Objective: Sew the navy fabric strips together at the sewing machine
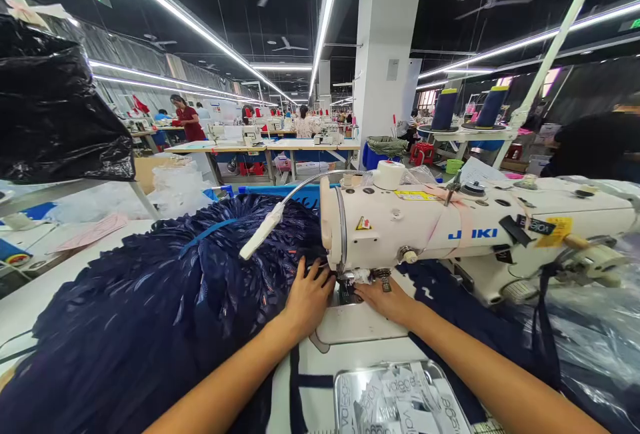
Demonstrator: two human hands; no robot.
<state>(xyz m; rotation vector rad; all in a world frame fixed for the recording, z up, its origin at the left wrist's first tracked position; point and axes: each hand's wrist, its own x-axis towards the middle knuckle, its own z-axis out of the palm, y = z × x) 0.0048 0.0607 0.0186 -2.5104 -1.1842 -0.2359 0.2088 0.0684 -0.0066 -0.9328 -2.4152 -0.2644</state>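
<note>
A white sewing machine with a blue brand name stands in front of me, its needle area low at its left end. My left hand rests left of the needle with its fingers spread, at the edge of a large heap of navy garments. On the right of the needle, my right hand reaches under the machine head, fingertips pressed together close to the presser foot. Whatever lies in those fingertips is hidden. Navy fabric spreads behind and right of that hand.
A metal tray of printed labels sits at the front. A lamp on a bendy neck hangs over the heap. Thread cones stand at right, a black plastic bag at upper left. People work at tables farther back.
</note>
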